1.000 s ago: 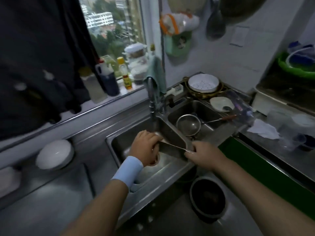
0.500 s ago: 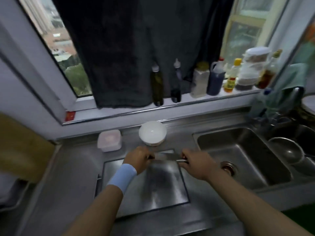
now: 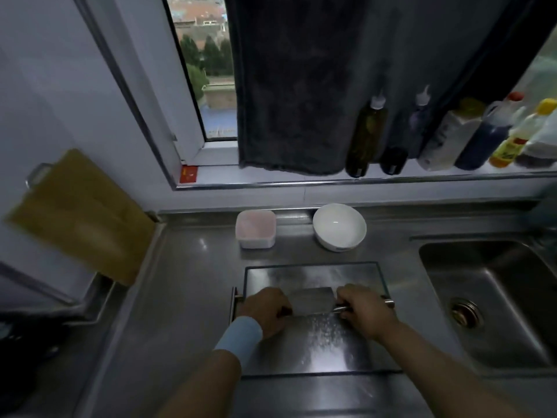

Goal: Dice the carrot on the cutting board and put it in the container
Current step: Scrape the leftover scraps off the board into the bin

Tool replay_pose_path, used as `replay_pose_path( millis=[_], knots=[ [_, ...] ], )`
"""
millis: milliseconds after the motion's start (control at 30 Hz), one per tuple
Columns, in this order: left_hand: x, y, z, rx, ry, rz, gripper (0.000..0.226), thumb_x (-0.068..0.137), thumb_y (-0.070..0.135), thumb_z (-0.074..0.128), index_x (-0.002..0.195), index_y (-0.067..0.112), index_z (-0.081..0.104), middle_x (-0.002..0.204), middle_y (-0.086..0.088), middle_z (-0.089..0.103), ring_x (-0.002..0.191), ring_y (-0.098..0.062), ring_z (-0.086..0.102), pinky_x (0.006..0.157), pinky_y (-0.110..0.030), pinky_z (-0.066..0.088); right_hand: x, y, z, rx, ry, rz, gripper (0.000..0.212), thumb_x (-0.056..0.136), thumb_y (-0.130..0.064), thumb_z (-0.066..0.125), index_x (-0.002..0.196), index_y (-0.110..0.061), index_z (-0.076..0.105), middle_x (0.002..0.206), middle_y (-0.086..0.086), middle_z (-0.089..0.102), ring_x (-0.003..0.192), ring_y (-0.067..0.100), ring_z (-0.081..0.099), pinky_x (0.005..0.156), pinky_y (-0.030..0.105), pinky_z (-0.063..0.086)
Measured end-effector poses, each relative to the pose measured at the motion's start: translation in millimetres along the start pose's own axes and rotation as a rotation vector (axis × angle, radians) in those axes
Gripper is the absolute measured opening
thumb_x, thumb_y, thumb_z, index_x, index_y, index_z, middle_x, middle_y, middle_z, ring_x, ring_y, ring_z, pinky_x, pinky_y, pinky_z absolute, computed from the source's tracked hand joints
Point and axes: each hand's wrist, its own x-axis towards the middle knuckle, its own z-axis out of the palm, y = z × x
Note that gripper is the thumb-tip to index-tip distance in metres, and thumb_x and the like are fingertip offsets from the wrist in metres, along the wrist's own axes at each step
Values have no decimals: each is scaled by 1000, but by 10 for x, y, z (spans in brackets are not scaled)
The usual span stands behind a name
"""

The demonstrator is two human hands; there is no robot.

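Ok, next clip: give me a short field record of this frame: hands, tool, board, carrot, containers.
Right hand: grips the cleaver by its handle
Left hand: at the blade's other end, grip unclear
Steel cutting board: under both hands
Carrot: none visible
Behind board: lidded plastic container, white bowl
Sink: right of board
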Motion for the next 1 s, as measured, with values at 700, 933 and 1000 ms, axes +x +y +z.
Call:
replay_pose_path(
  millis=[700,933,1000],
  knots=[
    [916,-297,-507,-7,246,-198,45,87,31,59,130,22,52,139,-2,43,125,-27,42,100,-38,40,946,124,-376,-49,89,14,28,83,-22,61,110,-16,62,114,9,58,102,32,55,82,37,47],
    [1342,-759,-641,152,-15,-426,75,88,52,51,149,36,10,158,-8,-2,143,-35,1,113,-51,18,1371,279,-420,-332,-131,141,73,91,-22,55,153,-27,18,149,5,36,131,28,38,107,48,32],
    [1365,-695,-575,152,-23,-406,66,90,49,48,147,38,16,156,-8,4,141,-36,9,112,-53,18,1368,282,-385,-311,-161,145,69,92,-17,52,153,-28,22,145,4,43,129,28,42,107,49,32]
  ],
)
